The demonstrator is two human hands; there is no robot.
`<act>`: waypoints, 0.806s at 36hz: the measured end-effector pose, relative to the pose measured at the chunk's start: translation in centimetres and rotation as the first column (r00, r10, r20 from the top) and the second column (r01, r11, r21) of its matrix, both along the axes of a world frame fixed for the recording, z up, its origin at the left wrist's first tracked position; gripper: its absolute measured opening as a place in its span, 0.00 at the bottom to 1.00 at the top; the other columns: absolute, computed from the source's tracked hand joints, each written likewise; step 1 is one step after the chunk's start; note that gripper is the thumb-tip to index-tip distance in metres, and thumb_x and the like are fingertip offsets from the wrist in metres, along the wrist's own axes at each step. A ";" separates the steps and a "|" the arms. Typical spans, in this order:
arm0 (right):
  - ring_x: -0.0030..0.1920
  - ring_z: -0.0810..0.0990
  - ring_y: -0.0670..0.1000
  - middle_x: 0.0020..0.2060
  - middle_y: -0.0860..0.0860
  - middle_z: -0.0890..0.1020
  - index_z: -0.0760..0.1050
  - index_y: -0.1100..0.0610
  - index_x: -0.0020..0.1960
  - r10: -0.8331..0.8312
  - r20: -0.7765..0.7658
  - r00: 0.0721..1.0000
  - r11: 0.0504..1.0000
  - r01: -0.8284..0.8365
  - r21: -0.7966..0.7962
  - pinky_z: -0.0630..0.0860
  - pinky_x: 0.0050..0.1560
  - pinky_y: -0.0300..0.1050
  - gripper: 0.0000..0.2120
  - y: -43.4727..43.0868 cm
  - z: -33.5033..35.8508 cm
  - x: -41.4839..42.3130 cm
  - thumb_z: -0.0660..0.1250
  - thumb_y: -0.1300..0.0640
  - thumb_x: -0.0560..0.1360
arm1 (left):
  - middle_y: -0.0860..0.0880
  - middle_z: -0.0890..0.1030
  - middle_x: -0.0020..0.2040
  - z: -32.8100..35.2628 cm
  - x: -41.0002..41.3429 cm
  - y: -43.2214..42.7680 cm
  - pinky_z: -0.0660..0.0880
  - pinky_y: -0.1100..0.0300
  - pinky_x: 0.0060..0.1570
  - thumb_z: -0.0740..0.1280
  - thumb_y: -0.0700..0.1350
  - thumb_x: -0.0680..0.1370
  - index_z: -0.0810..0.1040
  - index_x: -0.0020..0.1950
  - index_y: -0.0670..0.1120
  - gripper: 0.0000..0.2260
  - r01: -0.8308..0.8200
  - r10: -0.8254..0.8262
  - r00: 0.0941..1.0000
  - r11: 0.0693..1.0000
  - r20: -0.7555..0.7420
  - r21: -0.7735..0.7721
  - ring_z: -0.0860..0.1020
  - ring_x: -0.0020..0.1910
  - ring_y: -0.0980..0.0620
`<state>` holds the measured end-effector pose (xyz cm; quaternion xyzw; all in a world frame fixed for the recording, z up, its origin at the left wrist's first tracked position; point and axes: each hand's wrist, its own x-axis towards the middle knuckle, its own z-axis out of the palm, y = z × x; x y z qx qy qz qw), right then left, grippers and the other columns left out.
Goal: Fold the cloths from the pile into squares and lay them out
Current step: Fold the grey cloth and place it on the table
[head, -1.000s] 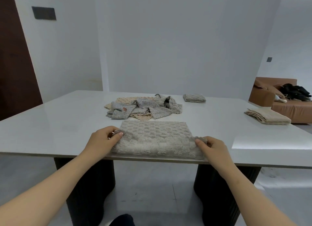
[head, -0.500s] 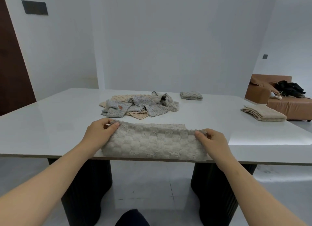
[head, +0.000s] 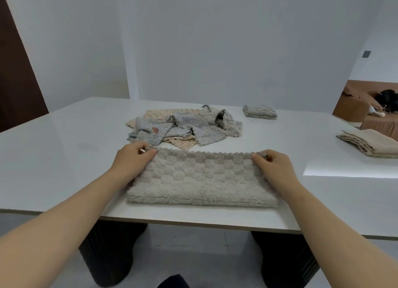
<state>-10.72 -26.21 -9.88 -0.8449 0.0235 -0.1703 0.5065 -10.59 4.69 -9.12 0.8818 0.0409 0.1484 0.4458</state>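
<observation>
The grey cloth (head: 202, 180) lies flat on the worktop (head: 64, 158) at its near edge, squarely in front of the person. It is a doubled strip whose long axis runs left to right. The left hand (head: 131, 158) pinches its far-left corner, with thumb and fingers curled on the scalloped edge, and the right hand (head: 273, 167) pinches the far-right corner the same way. The hands thus sit one at each end of the long far side, equally close to it (neither arm has the advantage). In my judgement the strip needs one more fold, one end carried sideways over the other, to come out square. The pile (head: 185, 128) lies just beyond the cloth's far edge; whether they touch I cannot tell.
</observation>
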 end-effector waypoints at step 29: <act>0.45 0.75 0.51 0.35 0.44 0.75 0.73 0.48 0.41 0.004 -0.135 0.991 0.938 -0.051 -0.343 0.71 0.52 0.48 0.04 0.7 -1.0 4.5 0.67 0.53 0.73 | 0.50 0.78 0.48 -1.6 4.5 1.1 0.70 0.53 0.55 0.64 0.50 0.77 0.74 0.43 0.55 0.03 0.054 -0.020 0.991 0.964 -0.130 0.262 0.74 0.54 0.46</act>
